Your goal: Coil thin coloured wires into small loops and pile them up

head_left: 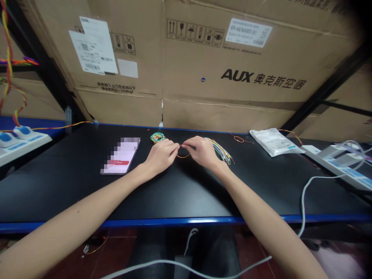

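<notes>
A person leans over a black counter (186, 193) with a blue front edge, both bare forearms reaching in from that edge toward the middle. The left hand (161, 157) and right hand (202, 152) nearly meet there, each in a narrow pinch on a thin orange wire (183, 156) that sags in a small loop between them (the fingers hide the exact hold). Just beside the right hand, a fan of thin multicoloured wires (221, 150) lies on the counter. Just beyond the left hand, a small coil of green and yellow wire (157, 137) sits near the back edge. Farther left lies a phone (120, 155) with a blurred screen. Farther right are a short orange wire (240, 139) and a white plastic packet (274, 142). A white power strip (21, 141) sits at the left end of the counter, and a second power strip (334, 162) at the right end. Large cardboard boxes (232, 58) printed "AUX" stand behind the back edge.
</notes>
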A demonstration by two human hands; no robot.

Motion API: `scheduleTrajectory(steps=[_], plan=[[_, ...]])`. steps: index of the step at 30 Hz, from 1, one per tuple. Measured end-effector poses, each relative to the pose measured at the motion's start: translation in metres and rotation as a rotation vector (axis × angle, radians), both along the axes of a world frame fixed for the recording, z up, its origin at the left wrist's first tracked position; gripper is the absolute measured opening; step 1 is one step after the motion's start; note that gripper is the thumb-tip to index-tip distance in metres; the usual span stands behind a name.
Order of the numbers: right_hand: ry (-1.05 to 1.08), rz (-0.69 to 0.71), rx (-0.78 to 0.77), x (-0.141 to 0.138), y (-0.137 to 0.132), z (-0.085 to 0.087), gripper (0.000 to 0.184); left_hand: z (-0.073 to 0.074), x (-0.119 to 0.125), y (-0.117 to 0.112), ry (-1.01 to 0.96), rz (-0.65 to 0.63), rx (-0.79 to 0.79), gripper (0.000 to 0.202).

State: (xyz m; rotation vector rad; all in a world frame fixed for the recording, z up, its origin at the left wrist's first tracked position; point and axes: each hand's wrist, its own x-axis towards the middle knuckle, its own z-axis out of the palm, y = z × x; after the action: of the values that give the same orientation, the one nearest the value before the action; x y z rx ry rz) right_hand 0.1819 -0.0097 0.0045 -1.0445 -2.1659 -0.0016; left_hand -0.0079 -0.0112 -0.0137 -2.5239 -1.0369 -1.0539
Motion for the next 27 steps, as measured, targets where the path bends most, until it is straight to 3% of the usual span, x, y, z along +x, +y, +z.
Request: scheduleTrajectory(steps=[5,11,14,18,21,25,27], plan=[[0.058,0.102,-0.323,0.001,0.0,0.005,0.028,0.0,-0.001,0.0,0.115,0.049,0.139,0.026],[-0.033,-0.012,-0.013,0.001,0.003,-0.005,0.014,0.0,0.0,0.002,-0.047,0.079,-0.031,0.022],[-0.014,-0.006,0.04,0.001,0.005,-0.009,0.01,0.0,-0.001,0.003,-0.053,0.046,-0.079,0.021],[-0.001,0.032,0.031,0.003,0.005,-0.007,0.013,-0.002,-0.001,0.002,0.013,0.018,-0.008,0.023],[0.037,0.072,-0.073,0.004,0.002,0.0,0.015,-0.001,-0.002,0.001,0.063,0.019,0.062,0.023],[0.14,0.19,-0.365,0.004,0.0,0.007,0.025,0.002,-0.002,-0.001,0.104,0.045,0.128,0.025],[0.152,0.202,-0.397,0.004,0.0,0.007,0.027,0.003,-0.001,-0.002,0.091,0.057,0.117,0.026]])
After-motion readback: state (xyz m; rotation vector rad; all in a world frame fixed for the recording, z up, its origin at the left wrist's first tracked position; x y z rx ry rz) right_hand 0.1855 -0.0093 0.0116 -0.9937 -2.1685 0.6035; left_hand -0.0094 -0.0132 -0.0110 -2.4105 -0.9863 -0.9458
